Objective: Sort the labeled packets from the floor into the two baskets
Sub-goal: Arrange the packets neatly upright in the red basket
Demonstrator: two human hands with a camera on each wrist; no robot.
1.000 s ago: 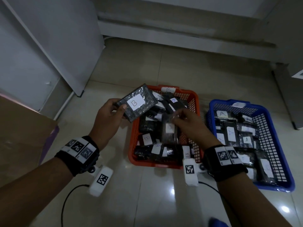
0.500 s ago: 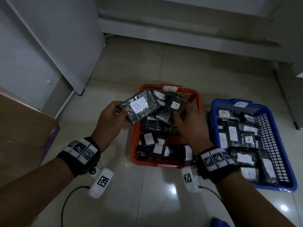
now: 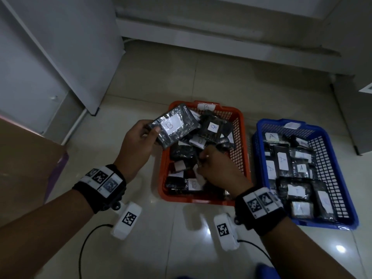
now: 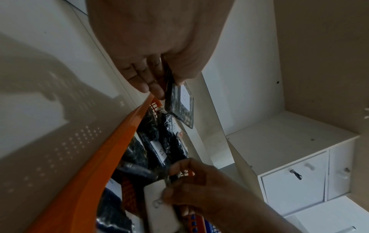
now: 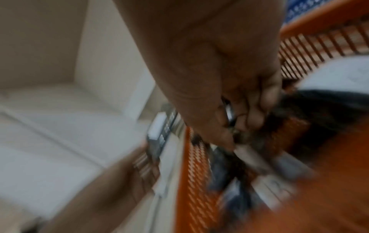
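Note:
My left hand [image 3: 153,131] pinches the corner of a dark packet with a white B label [image 3: 173,125] and holds it over the far left corner of the orange basket [image 3: 201,200]. In the left wrist view this packet [image 4: 183,107] hangs edge-on from my fingers. My right hand [image 3: 203,160] is down inside the orange basket among several B packets, its fingers curled on one with a white label [image 4: 157,203]. The right wrist view is blurred. The blue basket [image 3: 322,223] on the right holds several A packets.
A cardboard box [image 3: 26,158] stands at the left, with a white cabinet panel [image 3: 80,57] behind it. A raised step [image 3: 221,33] runs along the back wall. Another cabinet [image 3: 356,117] stands right of the blue basket. Glossy floor tiles [image 3: 181,238] lie in front.
My right hand dropped from above the orange basket into it, reached to the back, then drew back to the middle and closed on a packet. My left hand kept the B packet, barely moving.

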